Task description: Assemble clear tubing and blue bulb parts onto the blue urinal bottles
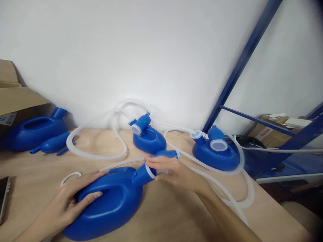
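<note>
A blue plastic urinal bottle lies on its side on the wooden table, its neck pointing right. My left hand grips its rear end, thumb on the near side of the handle recess and fingers over the far side. At the bottle's mouth, my right hand has its fingers closed around a whitish cap against the white rim; the hand partly hides the cap. Just behind this hand lies a blue funnel-like piece, mostly covered.
Behind stand two more blue bottles with blue attachments and looping white hoses. At left are another bottle, a loose blue attachment, a cardboard box and a dark device. A blue metal frame stands right.
</note>
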Demonstrator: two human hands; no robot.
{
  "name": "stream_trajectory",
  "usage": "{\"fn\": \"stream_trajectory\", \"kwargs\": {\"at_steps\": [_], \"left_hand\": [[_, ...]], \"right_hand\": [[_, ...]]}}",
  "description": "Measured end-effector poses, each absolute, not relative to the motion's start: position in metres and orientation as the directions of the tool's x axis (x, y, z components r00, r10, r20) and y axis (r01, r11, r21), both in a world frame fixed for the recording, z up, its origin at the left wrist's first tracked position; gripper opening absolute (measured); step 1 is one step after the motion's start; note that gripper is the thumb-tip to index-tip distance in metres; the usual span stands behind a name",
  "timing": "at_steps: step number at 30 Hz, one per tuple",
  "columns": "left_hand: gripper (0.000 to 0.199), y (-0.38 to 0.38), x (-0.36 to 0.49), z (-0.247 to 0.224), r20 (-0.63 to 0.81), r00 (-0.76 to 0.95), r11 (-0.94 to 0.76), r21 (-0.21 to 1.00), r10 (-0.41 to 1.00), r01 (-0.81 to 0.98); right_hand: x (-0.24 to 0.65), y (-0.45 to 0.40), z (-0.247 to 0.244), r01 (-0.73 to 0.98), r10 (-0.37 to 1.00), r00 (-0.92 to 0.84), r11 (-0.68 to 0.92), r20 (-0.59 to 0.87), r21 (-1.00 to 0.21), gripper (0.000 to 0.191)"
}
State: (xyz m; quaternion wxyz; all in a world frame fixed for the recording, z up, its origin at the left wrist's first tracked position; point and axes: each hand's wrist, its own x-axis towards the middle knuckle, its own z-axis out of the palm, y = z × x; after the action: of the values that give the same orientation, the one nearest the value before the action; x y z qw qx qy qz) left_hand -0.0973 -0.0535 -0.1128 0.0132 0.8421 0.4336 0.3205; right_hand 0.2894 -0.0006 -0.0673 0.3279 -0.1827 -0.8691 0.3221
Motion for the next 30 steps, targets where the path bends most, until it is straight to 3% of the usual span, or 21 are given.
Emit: {"fn": "stream_trajectory", "kwargs": {"at_steps": [5, 16, 22, 30], "left_hand": [[0.046, -0.058, -0.090, -0.116, 0.582, 0.356, -0.606, 0.313, 0.731, 0.732], [0.050, -0.058, -0.097, -0.133, 0.557, 0.326, -0.550, 0.300, 0.764, 0.779], [0.053, -0.063, -0.097, -0.137, 0.484, 0.228, -0.442, 0.394, 0.845, 0.806], [0.050, -0.061, -0.097, -0.122, 0.509, 0.345, -0.548, 0.326, 0.788, 0.771]], "right_hand": [[0.289, -0.001, -0.068, 0.129, 0.527, -0.710, 0.750, 0.467, -0.649, 0.052], [0.286, -0.002, -0.065, 0.161, 0.562, -0.699, 0.726, 0.442, -0.668, 0.053], [0.285, -0.007, -0.062, 0.227, 0.636, -0.675, 0.661, 0.374, -0.715, 0.055], [0.288, -0.007, -0.066, 0.229, 0.727, -0.627, 0.517, 0.282, -0.825, 0.065]]}}
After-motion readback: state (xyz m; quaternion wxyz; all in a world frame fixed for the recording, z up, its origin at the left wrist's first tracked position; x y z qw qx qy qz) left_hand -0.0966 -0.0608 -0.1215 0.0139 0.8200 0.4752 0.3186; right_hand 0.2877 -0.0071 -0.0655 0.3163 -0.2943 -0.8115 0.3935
